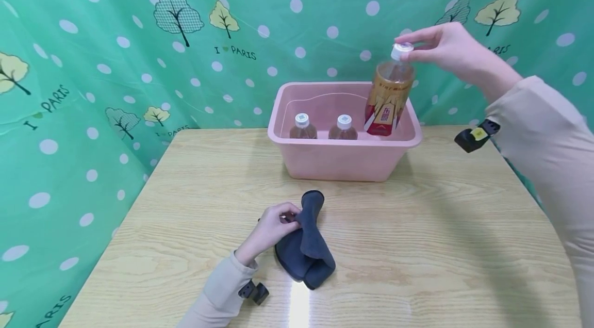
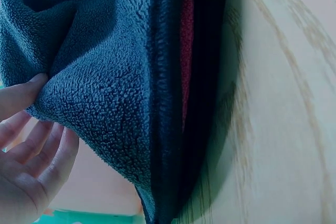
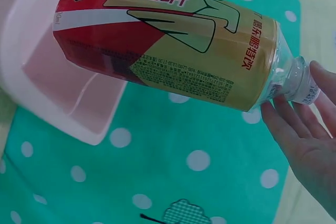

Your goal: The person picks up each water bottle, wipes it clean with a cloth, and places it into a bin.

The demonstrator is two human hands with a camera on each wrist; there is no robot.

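My right hand [image 1: 438, 52] grips a drink bottle [image 1: 387, 98] by its white cap, with a gold and red label round it. The bottle hangs slightly tilted over the right end of the pink bin [image 1: 336, 160], its lower part inside the rim. In the right wrist view, thumb and fingers close round the cap and neck. My left hand [image 1: 276, 227] pinches a fold of a dark grey-blue fleecy cloth [image 1: 311, 245] on the table. The left wrist view shows its thick edge and a strip of red [image 2: 186, 51] underneath.
Two more capped bottles, a left one [image 1: 302, 128] and a middle one [image 1: 343, 129], stand in the bin, their lower parts hidden by its front wall. Behind the wooden table [image 1: 209, 178] hangs a green dotted curtain [image 1: 260, 60], which also runs along the left side.
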